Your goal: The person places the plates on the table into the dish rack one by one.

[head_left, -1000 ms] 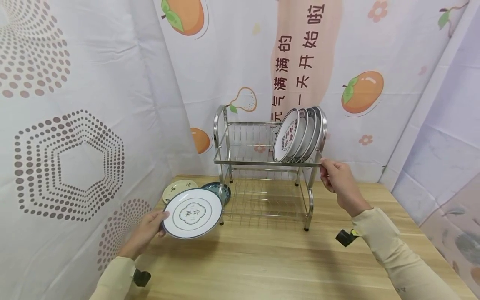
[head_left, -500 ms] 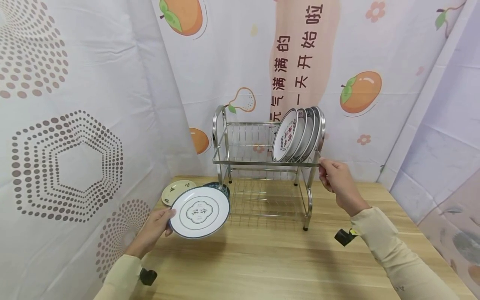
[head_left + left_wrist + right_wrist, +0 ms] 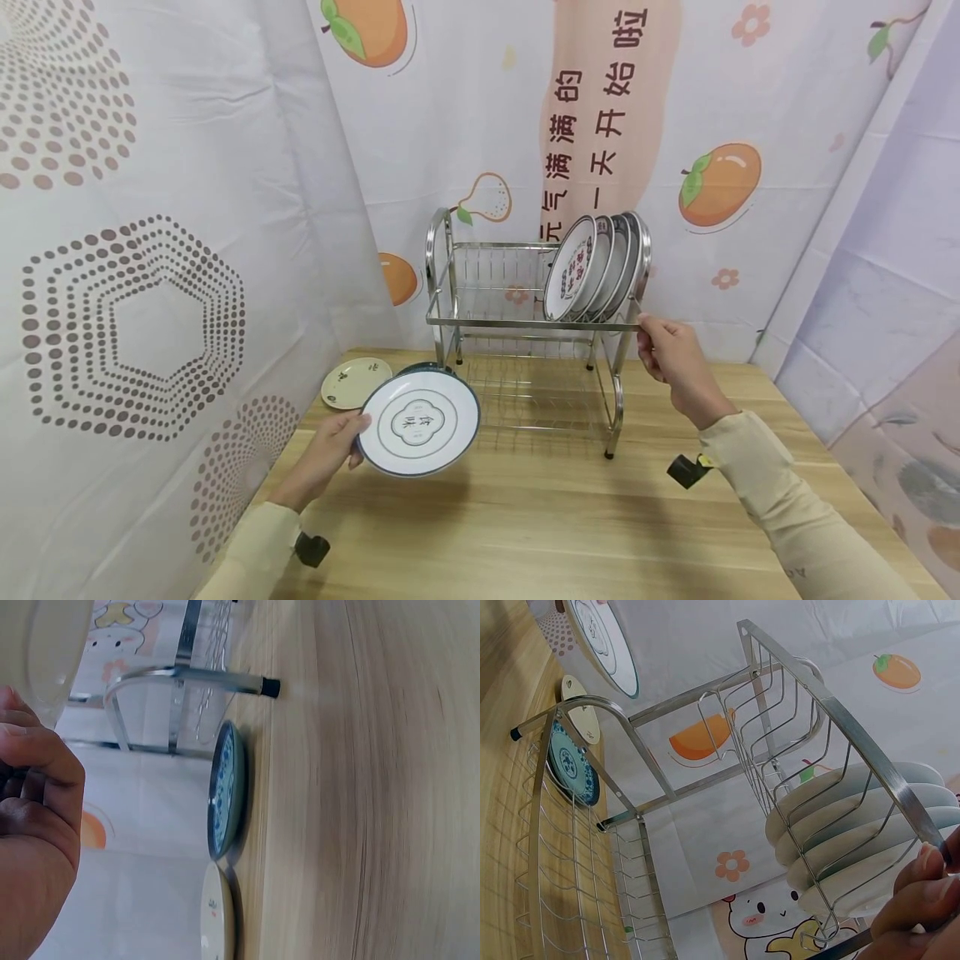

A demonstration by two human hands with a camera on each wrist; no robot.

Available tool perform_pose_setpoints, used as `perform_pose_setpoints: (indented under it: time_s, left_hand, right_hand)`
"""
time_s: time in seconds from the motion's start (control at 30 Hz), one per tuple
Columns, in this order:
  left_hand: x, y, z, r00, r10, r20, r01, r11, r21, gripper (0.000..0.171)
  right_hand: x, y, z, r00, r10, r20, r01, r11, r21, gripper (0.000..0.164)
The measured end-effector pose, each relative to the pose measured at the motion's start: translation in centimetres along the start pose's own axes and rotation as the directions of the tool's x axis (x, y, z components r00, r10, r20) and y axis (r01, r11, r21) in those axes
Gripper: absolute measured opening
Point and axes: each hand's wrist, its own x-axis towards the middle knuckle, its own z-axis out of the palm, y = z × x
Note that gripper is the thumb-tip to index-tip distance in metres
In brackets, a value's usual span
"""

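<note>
My left hand [image 3: 328, 454] pinches the left rim of a white plate [image 3: 418, 423] with a blue edge and a flower-shaped emblem. The plate hangs above the table, tilted toward the head camera, in front of the dish rack's left legs. My right hand [image 3: 678, 367] grips the front right corner of the two-tier metal dish rack [image 3: 534, 325]. In the right wrist view its fingers [image 3: 919, 896] curl at the top rail. Several white plates [image 3: 573, 271] with dark patterned rims stand on edge at the right end of the upper tier.
On the wooden table [image 3: 525, 525], left of the rack, lie a cream plate [image 3: 354, 383] and a blue patterned plate [image 3: 226, 791]. The held plate partly covers the blue one in the head view. Printed curtains [image 3: 457, 108] enclose the back and sides.
My left hand has carried the white plate to the right, toward the rack, and it now overlaps more of the blue plate. My right hand stays on the rack's corner.
</note>
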Motion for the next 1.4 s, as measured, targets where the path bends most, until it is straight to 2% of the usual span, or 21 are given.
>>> perform_pose_setpoints:
  time_s: [0.2,0.53,0.8,1.07,1.4]
  left_hand:
    - [0.3,0.3,1.2,0.999,0.0,0.038,0.0,1.0,-0.008,0.029]
    - [0.9,0.5,2.9,0.999,-0.003,0.054,0.003,1.0,-0.008,0.03]
    - [0.9,0.9,3.9,0.998,-0.01,0.062,0.012,0.999,-0.031,0.03]
    - [1.4,1.2,5.3,0.997,0.015,0.079,-0.012,1.0,-0.029,0.032]
    - [1.4,1.9,6.8,0.994,-0.027,0.105,0.03,0.999,-0.019,0.029]
  right_hand:
    - [0.0,0.1,-0.1,1.0,0.001,0.002,-0.001,1.0,0.002,0.045]
    - [0.1,0.0,0.0,1.0,-0.008,-0.009,0.008,1.0,0.007,0.044]
    - [0.1,-0.2,0.2,1.0,0.0,-0.003,0.0,1.0,0.021,0.044]
    - [0.0,-0.2,0.1,1.0,0.008,-0.008,-0.008,0.999,0.036,0.044]
    - [-0.5,0.2,0.3,1.0,0.01,-0.002,-0.01,0.997,0.073,0.049]
